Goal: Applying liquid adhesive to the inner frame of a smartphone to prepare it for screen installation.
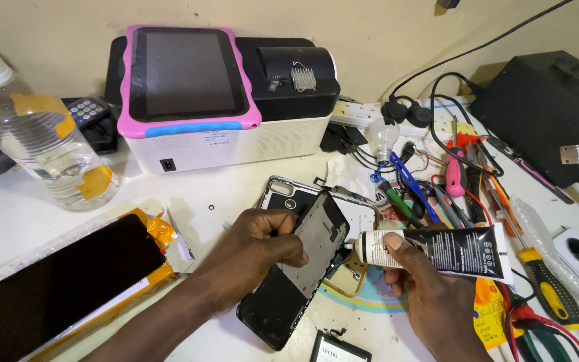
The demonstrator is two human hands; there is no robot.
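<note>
Two hands in frame, both busy. My left hand [259, 245] is wrapped tight round the top edge of a phone frame [296, 271], fingers curled shut on it, holding it tilted w/ the inner side facing up; its lower end rests on the white table [222, 194] near the bottom-centre of view. My right hand [413, 281] is clamped on a black and white glue tube [437, 249], thumb on top, fingers underneath, tube lying roughly horizontal. The nozzle end points left and sits right at the phone frame's right edge; can't tell if it's actually touching.

Under the frame lies a phone back cover [283, 196] w/ a silvery rim, partly hidden. Just below, at the bottom edge, a small dark battery [340, 348]. To the left, a black screen panel [55, 288] rests on yellow packaging [152, 231]. Far left stands a clear plastic bottle [41, 141] w/ a white cap.

Behind the hands, a white box machine [263, 127] carries a tablet in a pink case [189, 77]. To the right, a heap of tools: a light bulb [383, 137], a blue tool [407, 177], a pink-handled tool [454, 175], a yellow and black screwdriver [547, 288]. A black box [544, 114] sits in the far right corner.
</note>
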